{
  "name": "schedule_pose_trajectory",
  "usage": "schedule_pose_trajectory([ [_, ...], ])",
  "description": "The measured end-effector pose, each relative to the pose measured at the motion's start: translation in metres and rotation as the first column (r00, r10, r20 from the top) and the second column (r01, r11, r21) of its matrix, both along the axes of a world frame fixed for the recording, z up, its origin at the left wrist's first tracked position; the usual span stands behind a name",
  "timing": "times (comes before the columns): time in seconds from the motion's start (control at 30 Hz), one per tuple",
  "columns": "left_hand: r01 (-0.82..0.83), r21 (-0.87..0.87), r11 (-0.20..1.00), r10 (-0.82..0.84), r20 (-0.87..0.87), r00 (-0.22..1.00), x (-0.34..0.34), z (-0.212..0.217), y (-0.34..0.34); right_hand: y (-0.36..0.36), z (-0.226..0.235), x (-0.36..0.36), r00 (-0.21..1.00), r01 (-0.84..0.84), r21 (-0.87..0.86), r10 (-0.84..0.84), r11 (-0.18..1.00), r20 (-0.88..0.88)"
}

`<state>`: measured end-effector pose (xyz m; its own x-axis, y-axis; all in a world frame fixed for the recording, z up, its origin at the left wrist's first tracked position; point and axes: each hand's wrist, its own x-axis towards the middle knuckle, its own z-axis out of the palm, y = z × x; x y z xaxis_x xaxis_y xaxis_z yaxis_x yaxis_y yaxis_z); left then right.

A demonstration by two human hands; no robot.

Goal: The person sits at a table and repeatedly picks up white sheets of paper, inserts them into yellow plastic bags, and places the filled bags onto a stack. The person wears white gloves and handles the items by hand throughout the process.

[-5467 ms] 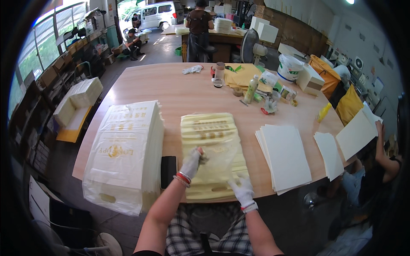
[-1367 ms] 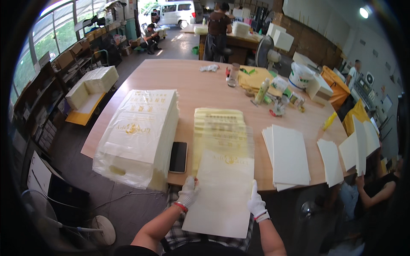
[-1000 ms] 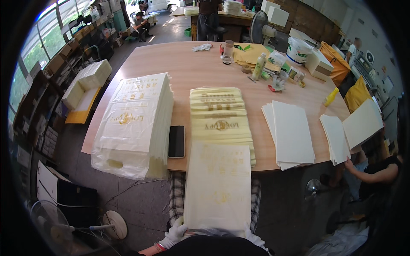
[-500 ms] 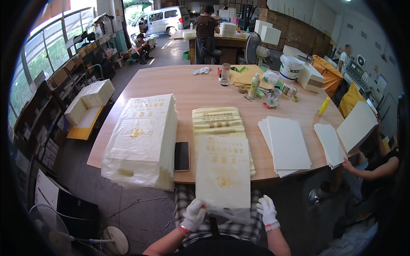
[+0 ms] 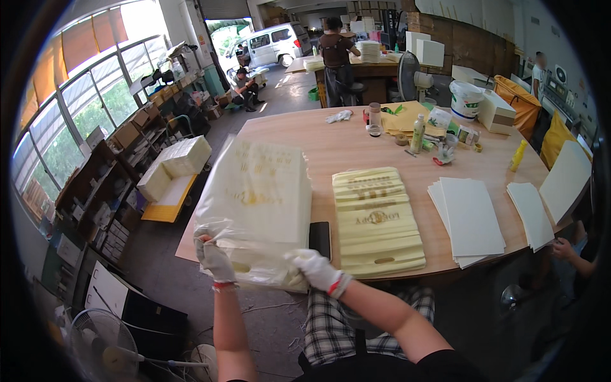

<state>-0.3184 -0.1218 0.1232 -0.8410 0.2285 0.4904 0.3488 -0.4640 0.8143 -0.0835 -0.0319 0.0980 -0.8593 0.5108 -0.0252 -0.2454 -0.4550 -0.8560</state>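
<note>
— Where's the bundle?
— The plastic-wrapped stack of bags [image 5: 258, 204] overhangs the table [image 5: 331, 137] edge; left hand [image 5: 213, 260] and right hand [image 5: 316, 270] each pinch its loose wrap.
— Risk?
— The film could tear (thin stuff), dropping the stack floorward.

Left arm: bare forearm rising almost straight up from the lower edge, elbow out of view, wrist straight.
Left hand [image 5: 213, 260]: in a white glove with a red cuff band, fingers curled into a closed pinch, knuckles turned toward the camera.
Right arm: bare forearm coming in from the lower right, angled up and to the left across the body, dark short sleeve at the upper arm.
Right hand [image 5: 314, 268]: in a matching white glove with a red cuff band, fingers bent and closed in a grip, palm facing down and left.
Spacing: both hands at about the same height, apart from each other, in front of the torso.
</note>
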Motion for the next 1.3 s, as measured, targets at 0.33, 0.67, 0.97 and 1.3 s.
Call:
schedule_pose_trajectory([
  [0.33,0.299,-0.172,0.939,-0.137,0.608,0.782,-0.005,-0.206,-0.081,-0.041,-0.089,0.062,0.965,-0.112,0.068,0.092,0.991,0.244],
  [0.67,0.185,-0.802,0.569,-0.751,-0.414,0.515,0.294,-0.127,0.108,-0.060,-0.141,0.233,0.791,0.378,-0.104,-0.263,0.920,0.553],
  [0.97,-0.104,-0.933,0.345,-0.878,-0.360,0.315,0.288,-0.161,0.154,-0.057,-0.139,0.260,0.738,0.527,-0.113,-0.388,0.842,0.552],
  [1.3,0.321,-0.932,0.169,-0.922,-0.034,0.385,0.267,-0.145,0.168,-0.006,-0.122,0.241,0.810,0.447,-0.111,-0.350,0.887,0.470],
])
